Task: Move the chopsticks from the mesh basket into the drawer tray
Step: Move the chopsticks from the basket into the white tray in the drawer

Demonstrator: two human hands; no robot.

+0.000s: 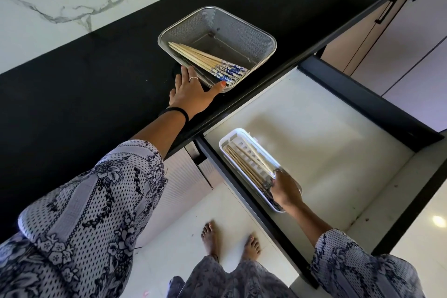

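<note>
A square metal mesh basket [242, 29] stands on the black counter. Several wooden chopsticks [200, 59] with blue-and-white patterned ends lie inside it along its near-left side. My left hand [191, 91] rests flat against the basket's near-left corner, fingers spread, thumb on the rim, gripping nothing. Below, in the open drawer, a white slotted plastic tray [235, 136] holds several chopsticks [244, 164]. My right hand [285, 190] lies over the tray's near end, fingers closed around the patterned ends of those chopsticks.
The drawer [326, 123] is pulled out to the right of me, with a pale liner and dark sides. The black countertop [84, 75] runs under a white marble wall. Cabinet fronts with dark handles stand at the upper right. My bare feet are on the pale floor below.
</note>
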